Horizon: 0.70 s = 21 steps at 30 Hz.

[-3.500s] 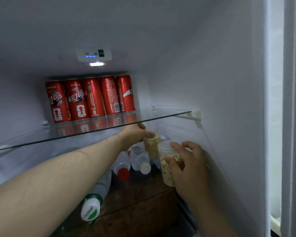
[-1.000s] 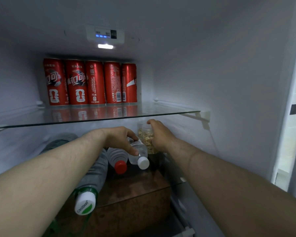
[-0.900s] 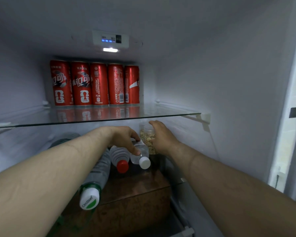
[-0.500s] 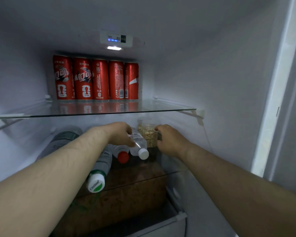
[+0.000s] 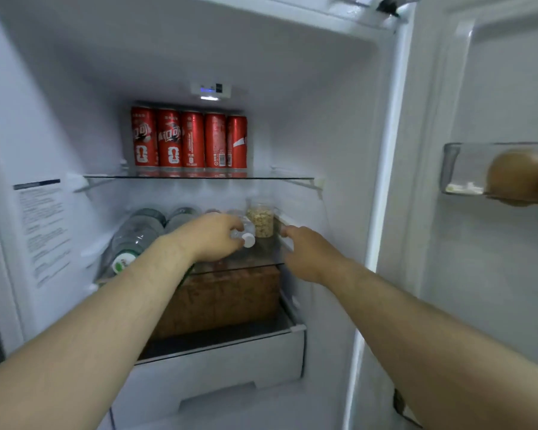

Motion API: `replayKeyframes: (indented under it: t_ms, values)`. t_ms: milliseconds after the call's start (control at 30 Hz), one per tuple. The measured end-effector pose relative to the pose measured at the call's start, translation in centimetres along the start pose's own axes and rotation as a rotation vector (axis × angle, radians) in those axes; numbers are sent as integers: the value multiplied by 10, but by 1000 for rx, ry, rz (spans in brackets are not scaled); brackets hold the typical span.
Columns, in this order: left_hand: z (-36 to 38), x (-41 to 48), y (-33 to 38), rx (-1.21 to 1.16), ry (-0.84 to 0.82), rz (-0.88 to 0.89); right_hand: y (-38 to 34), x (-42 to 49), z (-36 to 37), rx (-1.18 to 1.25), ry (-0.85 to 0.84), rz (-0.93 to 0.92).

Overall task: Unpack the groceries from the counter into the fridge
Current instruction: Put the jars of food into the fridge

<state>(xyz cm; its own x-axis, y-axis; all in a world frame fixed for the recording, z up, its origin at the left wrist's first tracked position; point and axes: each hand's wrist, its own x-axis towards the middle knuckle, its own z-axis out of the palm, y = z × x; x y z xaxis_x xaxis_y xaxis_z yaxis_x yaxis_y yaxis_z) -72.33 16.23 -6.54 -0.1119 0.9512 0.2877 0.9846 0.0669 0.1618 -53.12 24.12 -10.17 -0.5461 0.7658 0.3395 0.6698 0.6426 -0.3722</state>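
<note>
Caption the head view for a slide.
Left hand grips a white-capped bottle beside a clear jar in the fridge; right hand hovers nearby.

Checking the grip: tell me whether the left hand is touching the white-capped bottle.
Touching. The head view shows the left hand with its fingers curled over the white-capped bottle just behind the cap, no gap between them.

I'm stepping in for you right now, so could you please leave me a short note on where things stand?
Left hand grips the white-capped bottle, lying on the lower shelf.
Right hand open, holding nothing, just right of the nut jar.
Done: jar upright on that shelf; five red cans on the glass shelf above; large bottles lying left.
Left: settle the bottle, withdraw; counter not in view.
</note>
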Motion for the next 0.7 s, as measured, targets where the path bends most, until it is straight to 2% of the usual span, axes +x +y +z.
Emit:
replayKeyframes:
  t_ms: [233,467,700]
  values:
    - [10,-96,52,27,-39,-78,3,-97,-31,12,-53,-90]
    - [5,-181,96,-2,76,-152,4,-185,-65,-73,-38,-156]
    - [12,-250,143,22,137,-108,6,-260,-69,12,155,-264]
